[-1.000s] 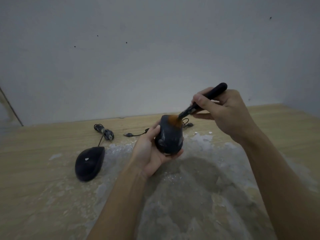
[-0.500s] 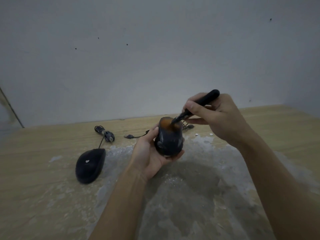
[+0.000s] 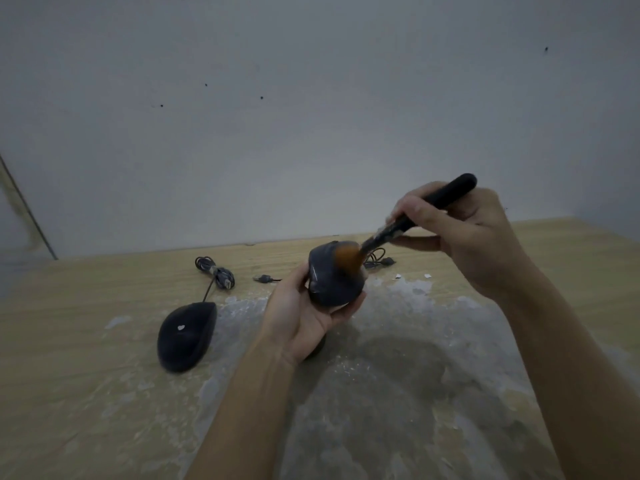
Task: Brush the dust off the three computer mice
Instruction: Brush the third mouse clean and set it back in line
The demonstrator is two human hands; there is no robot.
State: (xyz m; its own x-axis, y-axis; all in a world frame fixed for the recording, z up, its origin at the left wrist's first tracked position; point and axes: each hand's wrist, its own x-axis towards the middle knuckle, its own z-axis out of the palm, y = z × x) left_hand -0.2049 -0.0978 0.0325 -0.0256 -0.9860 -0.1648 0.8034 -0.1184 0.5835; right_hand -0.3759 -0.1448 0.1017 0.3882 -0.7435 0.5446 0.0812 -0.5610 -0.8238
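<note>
Pale, blank wall (image 3: pixel 311 116) behind, marked with a few dark specks; below it, light wooden tabletop (image 3: pixel 69 306), smeared with pale grey dusty patches toward 6 o'clock.

Left hand (image 3: pixel 304 317) near centre, palm up, fingers and thumb curled round a dark mouse (image 3: pixel 332 282) held clear above the tabletop, nose end pointing up toward 12 o'clock.

Right hand (image 3: pixel 464 230) at 2 o'clock of that mouse, fingers and thumb pinching the black handle of a brush (image 3: pixel 415 216); handle slanting up toward 2 o'clock, orange-brown bristles pressed against the upper part of the held mouse and blurred.

Second mouse (image 3: pixel 185 336) lying flat on the tabletop at 9 o'clock of the left hand, well apart from it, dark, with a small white fleck on its back; cord running from its nose toward 12 o'clock into a coiled bundle (image 3: pixel 214 270).

Loose plug (image 3: pixel 263 278) lying between that bundle and the held mouse. Another coil of cable (image 3: pixel 379 259) just behind the held mouse, partly hidden by it and by the brush.

Dark rounded shape (image 3: pixel 317 349) showing under the left wrist, mostly hidden; cannot tell what it is.

Few white flecks (image 3: pixel 412 277) scattered on the tabletop at 3 o'clock of the held mouse.
</note>
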